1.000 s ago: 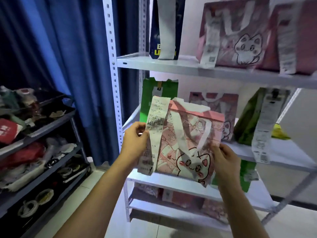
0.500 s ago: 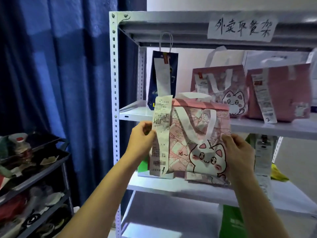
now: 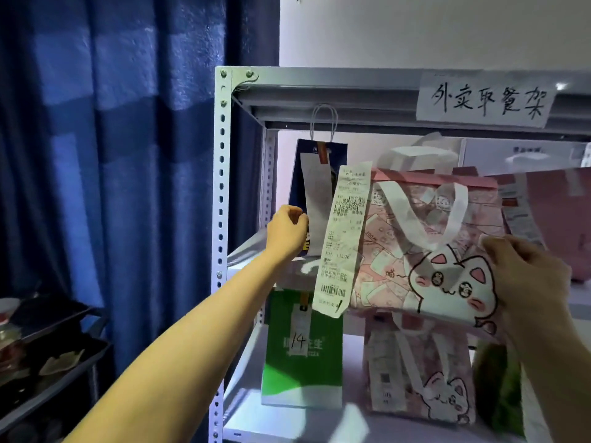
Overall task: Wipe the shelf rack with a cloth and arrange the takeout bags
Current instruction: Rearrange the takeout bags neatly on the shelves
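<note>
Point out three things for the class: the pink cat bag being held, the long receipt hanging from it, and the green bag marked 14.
pink cat bag (image 3: 447, 276): head view, on the cat's face.
receipt (image 3: 342, 238): head view, mid-strip.
green bag (image 3: 302, 375): head view, front panel below the 14.

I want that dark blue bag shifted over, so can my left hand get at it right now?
Probably yes: the left hand is already at the dark blue bag's lower left edge, nothing between them.
</note>
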Demonstrator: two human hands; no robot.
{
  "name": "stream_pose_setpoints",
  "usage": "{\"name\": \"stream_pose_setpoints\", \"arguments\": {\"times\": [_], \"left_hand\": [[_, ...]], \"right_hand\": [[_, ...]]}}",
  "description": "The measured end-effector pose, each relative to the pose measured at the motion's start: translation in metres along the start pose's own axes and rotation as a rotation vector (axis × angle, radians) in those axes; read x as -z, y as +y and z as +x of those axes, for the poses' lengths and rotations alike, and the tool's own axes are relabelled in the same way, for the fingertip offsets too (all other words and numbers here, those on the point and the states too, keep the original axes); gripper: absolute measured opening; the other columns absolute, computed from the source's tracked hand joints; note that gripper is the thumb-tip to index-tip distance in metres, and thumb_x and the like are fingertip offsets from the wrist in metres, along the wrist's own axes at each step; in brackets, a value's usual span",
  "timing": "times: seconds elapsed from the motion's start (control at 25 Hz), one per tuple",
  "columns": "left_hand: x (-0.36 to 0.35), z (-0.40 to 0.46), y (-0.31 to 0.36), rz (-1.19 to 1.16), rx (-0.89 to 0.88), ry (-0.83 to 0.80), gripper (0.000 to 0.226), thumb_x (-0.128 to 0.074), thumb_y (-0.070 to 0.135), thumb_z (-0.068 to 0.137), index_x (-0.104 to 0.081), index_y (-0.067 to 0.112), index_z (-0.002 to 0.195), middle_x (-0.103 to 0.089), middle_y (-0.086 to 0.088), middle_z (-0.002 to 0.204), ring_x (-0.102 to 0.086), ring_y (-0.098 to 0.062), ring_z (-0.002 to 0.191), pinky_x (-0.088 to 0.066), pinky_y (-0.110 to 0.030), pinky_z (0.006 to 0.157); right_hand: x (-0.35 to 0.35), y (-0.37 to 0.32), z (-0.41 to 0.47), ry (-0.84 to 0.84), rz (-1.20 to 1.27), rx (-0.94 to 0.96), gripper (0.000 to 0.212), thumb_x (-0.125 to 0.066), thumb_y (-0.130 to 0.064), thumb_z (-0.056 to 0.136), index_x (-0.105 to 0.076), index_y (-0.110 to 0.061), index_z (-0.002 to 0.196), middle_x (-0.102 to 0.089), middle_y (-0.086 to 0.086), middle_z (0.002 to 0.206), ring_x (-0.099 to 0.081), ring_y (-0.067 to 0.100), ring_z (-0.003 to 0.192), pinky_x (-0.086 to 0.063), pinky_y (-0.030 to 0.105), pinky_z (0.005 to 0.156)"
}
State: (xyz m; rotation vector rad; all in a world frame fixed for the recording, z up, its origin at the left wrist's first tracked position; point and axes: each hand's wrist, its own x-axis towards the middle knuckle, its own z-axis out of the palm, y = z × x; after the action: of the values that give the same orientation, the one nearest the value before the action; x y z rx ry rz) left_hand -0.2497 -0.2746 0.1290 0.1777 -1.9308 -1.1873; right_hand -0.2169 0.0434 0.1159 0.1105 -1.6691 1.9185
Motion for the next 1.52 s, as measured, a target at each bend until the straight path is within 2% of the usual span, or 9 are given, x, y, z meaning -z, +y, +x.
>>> {"name": "stream_pose_setpoints", "arguments": {"times": [0.12, 0.28, 0.52, 0.72, 1.08, 1.2, 1.32, 1.44, 1.52], "left_hand": [[-0.018, 0.04, -0.01, 0.057, 0.018, -0.012, 0.049, -0.06, 0.038, 0.094, -0.052, 0.011, 0.134, -0.06, -0.008, 0.132, -0.056, -0.025, 0.12, -0.046, -0.039, 0.1], [-0.035, 0.073, -0.009, 0.047, 0.059, 0.108, 0.054, -0.065, 0.045, 0.086, -0.047, 0.015, 0.128, -0.057, -0.008, 0.126, -0.053, -0.03, 0.116, -0.048, -0.05, 0.095], [-0.035, 0.084, -0.017, -0.027, 0.015, 0.101, 0.025, -0.062, 0.025, 0.093, -0.065, 0.011, 0.113, -0.07, -0.004, 0.107, -0.063, -0.024, 0.099, -0.05, -0.033, 0.08], [-0.007, 0.057, -0.002, -0.116, -0.012, 0.142, 0.007, -0.058, 0.021, 0.091, -0.058, 0.02, 0.085, -0.058, 0.011, 0.072, -0.051, -0.007, 0.066, -0.039, -0.019, 0.054], [0.083, -0.031, 0.05, -0.159, -0.063, 0.339, 0.007, -0.063, 0.025, 0.084, -0.065, 0.024, 0.078, -0.066, 0.008, 0.073, -0.055, -0.011, 0.067, -0.049, -0.034, 0.068], [0.104, -0.066, 0.054, -0.156, 0.004, 0.396, 0.005, -0.063, 0.024, 0.083, -0.068, 0.023, 0.08, -0.071, 0.004, 0.079, -0.065, -0.021, 0.077, -0.054, -0.039, 0.078], [0.117, -0.104, 0.046, -0.123, 0.056, 0.424, 0.005, -0.064, 0.024, 0.084, -0.068, 0.023, 0.081, -0.07, 0.007, 0.078, -0.061, -0.013, 0.073, -0.051, -0.032, 0.072], [0.134, -0.143, 0.029, -0.092, 0.136, 0.508, 0.006, -0.064, 0.024, 0.086, -0.066, 0.022, 0.081, -0.069, 0.0, 0.079, -0.058, -0.014, 0.072, -0.05, -0.033, 0.071], [0.144, -0.172, 0.015, -0.089, 0.164, 0.542, 0.007, -0.064, 0.022, 0.088, -0.066, 0.021, 0.081, -0.067, 0.0, 0.076, -0.057, -0.013, 0.069, -0.048, -0.029, 0.065]], "right_hand": [[-0.006, -0.002, 0.009, 0.022, -0.018, 0.013, 0.016, -0.073, -0.04, 0.084, -0.078, -0.026, 0.09, -0.076, -0.002, 0.068, -0.072, 0.02, 0.055, -0.063, 0.043, 0.059], [-0.007, -0.001, 0.015, 0.01, -0.017, 0.009, 0.018, -0.074, -0.039, 0.085, -0.078, -0.024, 0.093, -0.077, 0.007, 0.074, -0.074, 0.036, 0.068, -0.062, 0.056, 0.065], [-0.005, 0.002, 0.019, -0.011, 0.033, -0.019, 0.018, -0.074, -0.033, 0.087, -0.077, -0.019, 0.097, -0.076, 0.016, 0.085, -0.074, 0.038, 0.074, -0.06, 0.062, 0.072], [-0.005, 0.0, 0.018, -0.004, 0.088, -0.021, 0.012, -0.078, -0.029, 0.084, -0.079, -0.019, 0.09, -0.077, 0.008, 0.076, -0.074, 0.027, 0.06, -0.063, 0.048, 0.06], [0.02, -0.018, 0.021, -0.075, 0.113, -0.03, 0.012, -0.072, -0.033, 0.083, -0.08, -0.039, 0.077, -0.078, -0.007, 0.074, -0.074, 0.014, 0.062, -0.061, 0.032, 0.06], [0.032, -0.017, 0.027, -0.108, 0.118, -0.107, 0.013, -0.066, -0.038, 0.084, -0.078, -0.036, 0.079, -0.078, -0.004, 0.091, -0.074, 0.021, 0.08, -0.06, 0.042, 0.077], [0.038, -0.014, 0.03, -0.204, 0.161, -0.138, 0.012, -0.063, -0.036, 0.084, -0.071, -0.028, 0.086, -0.072, 0.01, 0.1, -0.07, 0.024, 0.089, -0.055, 0.047, 0.088], [0.026, -0.016, 0.027, -0.154, 0.215, -0.147, 0.015, -0.064, -0.032, 0.086, -0.069, -0.023, 0.075, -0.069, -0.001, 0.072, -0.067, 0.01, 0.059, -0.058, 0.034, 0.066], [0.01, -0.019, 0.022, -0.145, 0.204, -0.086, 0.012, -0.067, -0.027, 0.083, -0.077, -0.02, 0.083, -0.072, -0.001, 0.072, -0.068, 0.012, 0.057, -0.06, 0.03, 0.055]]}}
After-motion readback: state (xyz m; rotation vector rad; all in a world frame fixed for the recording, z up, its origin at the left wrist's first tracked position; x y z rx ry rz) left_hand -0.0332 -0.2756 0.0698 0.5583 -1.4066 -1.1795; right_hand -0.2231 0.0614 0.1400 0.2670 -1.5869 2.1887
